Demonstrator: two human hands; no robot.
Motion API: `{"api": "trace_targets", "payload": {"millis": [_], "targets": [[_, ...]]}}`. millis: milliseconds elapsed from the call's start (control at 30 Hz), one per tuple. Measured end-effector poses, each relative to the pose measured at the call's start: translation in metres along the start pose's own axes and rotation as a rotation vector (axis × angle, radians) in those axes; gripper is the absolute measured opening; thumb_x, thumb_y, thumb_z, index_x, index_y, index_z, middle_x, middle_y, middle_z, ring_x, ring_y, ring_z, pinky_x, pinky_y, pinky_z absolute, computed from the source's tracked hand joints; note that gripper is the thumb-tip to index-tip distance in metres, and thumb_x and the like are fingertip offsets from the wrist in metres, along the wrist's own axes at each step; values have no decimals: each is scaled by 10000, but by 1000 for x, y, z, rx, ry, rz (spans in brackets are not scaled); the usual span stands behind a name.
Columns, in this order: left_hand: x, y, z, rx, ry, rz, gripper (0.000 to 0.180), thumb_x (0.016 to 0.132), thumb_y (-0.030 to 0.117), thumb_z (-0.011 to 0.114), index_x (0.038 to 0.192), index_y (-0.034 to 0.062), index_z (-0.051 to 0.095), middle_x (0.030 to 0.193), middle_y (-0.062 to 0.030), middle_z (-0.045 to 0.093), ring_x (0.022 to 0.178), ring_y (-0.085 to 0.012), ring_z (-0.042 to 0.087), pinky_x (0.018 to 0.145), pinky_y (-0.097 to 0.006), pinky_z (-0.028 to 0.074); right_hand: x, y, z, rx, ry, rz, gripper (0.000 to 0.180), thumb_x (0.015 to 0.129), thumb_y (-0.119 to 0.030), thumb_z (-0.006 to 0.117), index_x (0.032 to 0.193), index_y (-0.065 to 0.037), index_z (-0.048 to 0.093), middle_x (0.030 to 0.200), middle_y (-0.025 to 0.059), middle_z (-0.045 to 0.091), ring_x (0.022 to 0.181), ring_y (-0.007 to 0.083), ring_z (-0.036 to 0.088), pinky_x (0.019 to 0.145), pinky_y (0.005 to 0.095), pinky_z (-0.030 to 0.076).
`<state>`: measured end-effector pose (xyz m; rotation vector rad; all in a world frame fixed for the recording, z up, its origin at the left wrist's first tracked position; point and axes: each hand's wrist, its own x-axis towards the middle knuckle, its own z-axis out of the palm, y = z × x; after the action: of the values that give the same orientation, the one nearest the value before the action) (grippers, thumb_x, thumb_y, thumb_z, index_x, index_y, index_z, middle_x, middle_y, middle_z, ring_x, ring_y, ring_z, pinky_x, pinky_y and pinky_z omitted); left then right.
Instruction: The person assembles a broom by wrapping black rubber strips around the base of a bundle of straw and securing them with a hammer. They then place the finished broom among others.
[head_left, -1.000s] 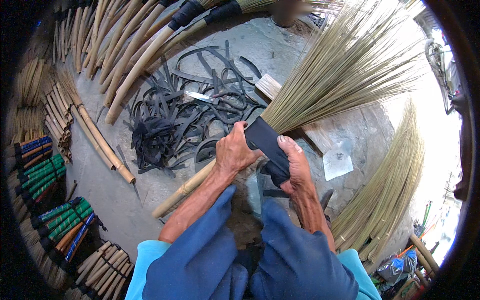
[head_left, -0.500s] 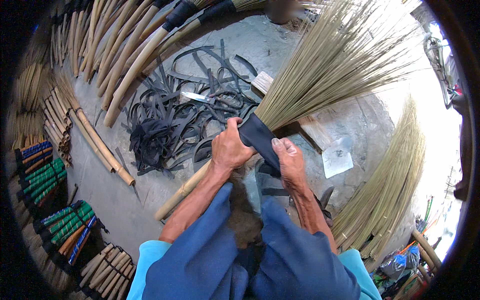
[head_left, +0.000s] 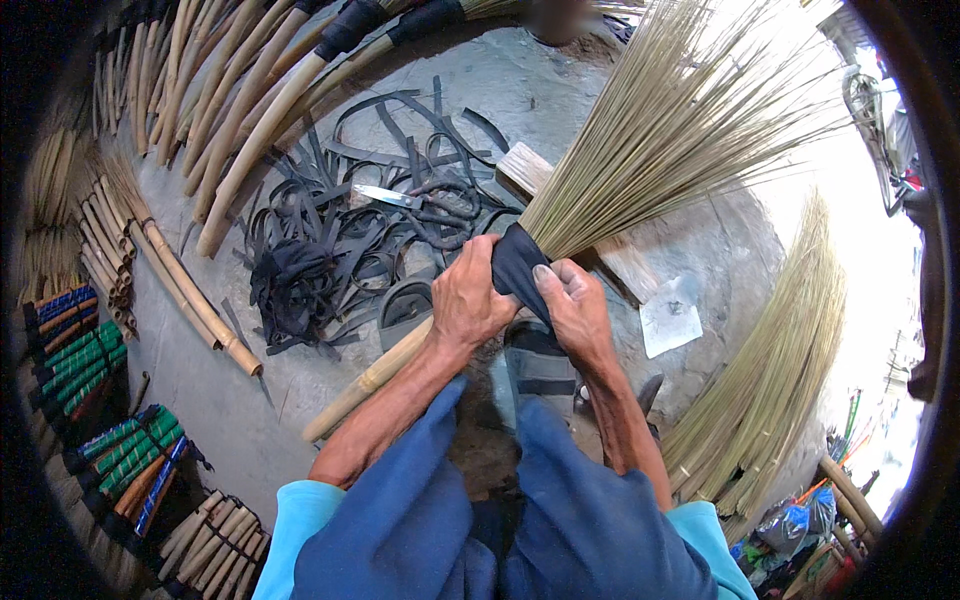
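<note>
A broom with a fan of straw bristles (head_left: 650, 130) slants across my lap, its bamboo handle (head_left: 365, 392) running to the lower left. Where bristles meet handle, a black rubber strip (head_left: 518, 262) is wrapped around the broom. My left hand (head_left: 472, 292) is closed around the wrapped neck, thumb side up. My right hand (head_left: 574, 308) pinches the strip, thumb on top, just right of the neck. Beyond the left hand lies a tangle of black rubber strips (head_left: 330, 230), with scissors (head_left: 390, 197) on top of it.
Wooden blocks (head_left: 525, 168) lie behind the broom, a pale sheet (head_left: 671, 318) to their right. Loose straw (head_left: 770, 380) lies at the right. Curved broom handles (head_left: 255, 150) stand at the far left; bamboo poles (head_left: 195, 300) and bundled handles (head_left: 140, 450) line the left side.
My left hand has shifted slightly right along the neck. The strip's loose part looks narrower and more bunched between my hands. The view has moved slightly.
</note>
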<state>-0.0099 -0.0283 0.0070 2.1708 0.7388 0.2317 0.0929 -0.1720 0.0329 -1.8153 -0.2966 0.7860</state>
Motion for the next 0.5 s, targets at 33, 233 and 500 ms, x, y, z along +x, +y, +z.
{"api": "trace_targets", "payload": {"millis": [33,233,500], "targets": [[3,-1,-2,-33,-69,-29,749,802,355,930,1389,16,612,1198,-265,771,1074,-487,761,916,-565,601,-2,-1,-1,16,-5,67,414,1105,-277,714,834,6,583,736,6,531,740,100,455,632,367,433],[6,2,1,-78,-78,-13,668,810,337,918,1336,32,641,1147,-230,780,1042,-466,775,878,-554,613,-3,-11,-7,149,-47,75,354,1116,-277,702,916,11,649,776,-7,575,756,93,499,659,337,464],[3,6,-1,-7,-59,33,705,835,362,899,1377,33,591,1126,-245,780,988,-476,780,840,-561,623,-8,-9,-20,-111,49,-23,357,1111,-281,707,940,32,677,764,55,625,737,133,550,680,374,506]]}}
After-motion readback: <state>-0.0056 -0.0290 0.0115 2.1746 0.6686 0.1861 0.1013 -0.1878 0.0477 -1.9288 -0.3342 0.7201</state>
